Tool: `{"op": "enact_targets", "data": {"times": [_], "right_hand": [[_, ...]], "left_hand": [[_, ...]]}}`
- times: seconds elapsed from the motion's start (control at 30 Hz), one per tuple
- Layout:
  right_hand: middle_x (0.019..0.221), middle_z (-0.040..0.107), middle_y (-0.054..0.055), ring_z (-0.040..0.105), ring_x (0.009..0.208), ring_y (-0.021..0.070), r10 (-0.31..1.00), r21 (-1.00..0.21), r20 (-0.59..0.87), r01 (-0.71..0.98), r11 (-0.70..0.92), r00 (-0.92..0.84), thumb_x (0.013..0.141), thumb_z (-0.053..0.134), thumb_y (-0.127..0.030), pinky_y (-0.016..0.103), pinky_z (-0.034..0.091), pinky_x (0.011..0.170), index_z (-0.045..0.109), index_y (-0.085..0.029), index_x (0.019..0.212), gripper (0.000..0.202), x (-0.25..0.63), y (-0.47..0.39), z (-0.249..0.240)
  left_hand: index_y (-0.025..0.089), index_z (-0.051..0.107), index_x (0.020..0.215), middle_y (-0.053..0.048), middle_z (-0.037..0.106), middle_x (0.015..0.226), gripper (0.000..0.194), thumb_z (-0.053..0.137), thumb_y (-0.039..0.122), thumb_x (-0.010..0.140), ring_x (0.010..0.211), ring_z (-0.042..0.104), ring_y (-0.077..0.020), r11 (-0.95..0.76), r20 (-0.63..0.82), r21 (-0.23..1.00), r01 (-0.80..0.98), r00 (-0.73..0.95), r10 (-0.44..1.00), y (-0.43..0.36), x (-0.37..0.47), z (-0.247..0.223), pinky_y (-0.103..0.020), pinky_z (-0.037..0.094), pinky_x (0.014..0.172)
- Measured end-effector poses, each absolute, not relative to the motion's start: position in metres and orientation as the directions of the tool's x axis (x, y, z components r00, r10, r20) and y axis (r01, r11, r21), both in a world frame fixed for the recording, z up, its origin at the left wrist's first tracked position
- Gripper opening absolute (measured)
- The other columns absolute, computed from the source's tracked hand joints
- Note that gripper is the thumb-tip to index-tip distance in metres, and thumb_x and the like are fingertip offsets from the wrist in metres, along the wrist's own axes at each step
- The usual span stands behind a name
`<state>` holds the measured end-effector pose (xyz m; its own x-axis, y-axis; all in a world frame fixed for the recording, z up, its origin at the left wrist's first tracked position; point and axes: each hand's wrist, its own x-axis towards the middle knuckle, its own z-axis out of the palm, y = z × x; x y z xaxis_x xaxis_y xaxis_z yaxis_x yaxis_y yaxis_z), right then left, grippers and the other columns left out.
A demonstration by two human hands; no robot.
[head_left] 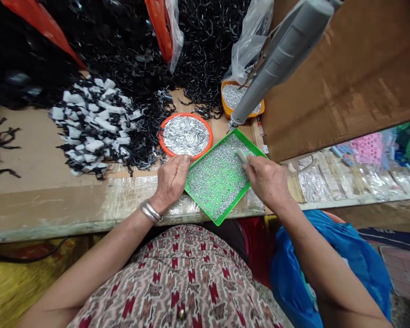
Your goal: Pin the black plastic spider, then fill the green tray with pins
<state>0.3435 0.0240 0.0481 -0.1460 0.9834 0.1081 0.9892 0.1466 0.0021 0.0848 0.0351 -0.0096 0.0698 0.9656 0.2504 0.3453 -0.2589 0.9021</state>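
Note:
My left hand (172,181) grips the left edge of a green plastic tray (217,222), thumb at the rim. The tray tilts over the table's front edge. Small silvery pieces that look like screws (208,175) are spread across its dotted bottom, thicker along the sides. In my right hand (268,180), a pale flat stick (242,156) is pinched between thumb and fingers, its tip over the tray's upper right part. Behind the tray stands an orange-red round dish (210,145) of thin silvery strips (185,134).
A grey electric screwdriver (276,64) hangs, tip down, just above the tray's far corner. Beyond it is an orange bowl (227,110) of small metal pieces. White-and-black parts (95,123) are heaped at left, black parts (205,41) behind. A cardboard panel (338,77) stands at right.

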Motion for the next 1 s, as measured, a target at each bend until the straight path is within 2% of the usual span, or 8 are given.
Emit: {"op": "enact_targets", "data": {"times": [0.17, 0.27, 0.33, 0.4, 0.57, 0.7, 0.83, 1.0], "right_hand": [[0.077, 0.066, 0.006, 0.058, 0.071, 0.0162, 0.951, -0.327, 0.049, 0.895, 0.304, -0.306, 0.100, 0.049, -0.025, 0.032, 0.041, 0.067, 0.061, -0.018, 0.080, 0.025, 0.314, -0.010, 0.058], [0.077, 0.065, 0.004, 0.059, 0.071, 0.0147, 0.943, -0.523, -0.020, 0.807, 0.273, -0.331, 0.102, 0.048, -0.026, 0.030, 0.041, 0.067, 0.061, -0.018, 0.081, 0.025, 0.295, -0.024, 0.064], [0.077, 0.066, 0.002, 0.059, 0.070, 0.0138, 0.922, -0.588, -0.112, 0.772, 0.240, -0.371, 0.102, 0.049, -0.026, 0.029, 0.041, 0.065, 0.063, -0.018, 0.086, 0.023, 0.285, -0.030, 0.065], [0.079, 0.069, 0.004, 0.061, 0.072, 0.0146, 0.900, -0.563, -0.185, 0.793, 0.233, -0.395, 0.101, 0.050, -0.025, 0.029, 0.039, 0.065, 0.065, -0.017, 0.090, 0.020, 0.281, -0.031, 0.064], [0.080, 0.072, 0.006, 0.060, 0.067, 0.0168, 0.956, -0.312, -0.201, 0.939, 0.143, -0.212, 0.097, 0.057, -0.028, 0.030, 0.034, 0.060, 0.069, -0.018, 0.093, 0.016, 0.306, 0.001, 0.061], [0.088, 0.074, 0.008, 0.062, 0.071, 0.0203, 0.999, -0.119, 0.028, 0.992, 0.043, -0.040, 0.094, 0.057, -0.028, 0.031, 0.032, 0.060, 0.071, -0.019, 0.099, 0.017, 0.334, 0.039, 0.063], [0.099, 0.074, 0.010, 0.063, 0.080, 0.0220, 0.985, -0.090, 0.164, 0.994, 0.070, -0.054, 0.097, 0.051, -0.025, 0.033, 0.036, 0.065, 0.071, -0.019, 0.101, 0.021, 0.337, 0.061, 0.056], [0.090, 0.070, 0.010, 0.060, 0.080, 0.0210, 0.973, -0.081, 0.090, 0.972, 0.220, -0.213, 0.098, 0.050, -0.022, 0.033, 0.038, 0.068, 0.069, -0.018, 0.093, 0.021, 0.310, 0.051, 0.048]], "left_hand": [[0.021, 0.067, 0.088, -0.006, 0.068, 0.081, 0.040, 0.039, 0.044, 0.106, 0.081, 0.064, -0.0209, -0.257, 0.250, 0.901, 0.350, 0.065, 0.966, 0.035, 0.085, -0.010, -0.038, 0.048, 0.077], [0.021, 0.067, 0.088, -0.006, 0.068, 0.082, 0.041, 0.040, 0.045, 0.106, 0.081, 0.064, -0.0208, -0.253, 0.246, 0.902, 0.350, 0.066, 0.967, 0.035, 0.085, -0.010, -0.038, 0.048, 0.076], [0.021, 0.068, 0.089, -0.006, 0.069, 0.083, 0.040, 0.040, 0.045, 0.106, 0.082, 0.064, -0.0209, -0.249, 0.242, 0.903, 0.351, 0.064, 0.968, 0.034, 0.084, -0.010, -0.038, 0.048, 0.077], [0.020, 0.068, 0.089, -0.006, 0.069, 0.083, 0.040, 0.040, 0.044, 0.106, 0.082, 0.064, -0.0208, -0.246, 0.240, 0.902, 0.354, 0.062, 0.969, 0.034, 0.084, -0.011, -0.038, 0.048, 0.077], [0.020, 0.067, 0.087, -0.006, 0.067, 0.080, 0.040, 0.040, 0.044, 0.105, 0.081, 0.064, -0.0207, -0.257, 0.251, 0.902, 0.346, 0.064, 0.966, 0.034, 0.084, -0.011, -0.038, 0.048, 0.076], [0.021, 0.066, 0.083, -0.006, 0.067, 0.079, 0.041, 0.039, 0.044, 0.105, 0.082, 0.064, -0.0211, -0.263, 0.257, 0.898, 0.353, 0.065, 0.964, 0.034, 0.085, -0.010, -0.038, 0.047, 0.076], [0.022, 0.066, 0.084, -0.006, 0.068, 0.081, 0.041, 0.039, 0.044, 0.105, 0.082, 0.064, -0.0212, -0.246, 0.240, 0.910, 0.332, 0.062, 0.969, 0.034, 0.085, -0.009, -0.039, 0.047, 0.076], [0.021, 0.068, 0.089, -0.007, 0.070, 0.086, 0.042, 0.039, 0.046, 0.105, 0.083, 0.064, -0.0205, -0.227, 0.216, 0.939, 0.260, 0.068, 0.974, 0.035, 0.083, -0.011, -0.038, 0.049, 0.076]]}}
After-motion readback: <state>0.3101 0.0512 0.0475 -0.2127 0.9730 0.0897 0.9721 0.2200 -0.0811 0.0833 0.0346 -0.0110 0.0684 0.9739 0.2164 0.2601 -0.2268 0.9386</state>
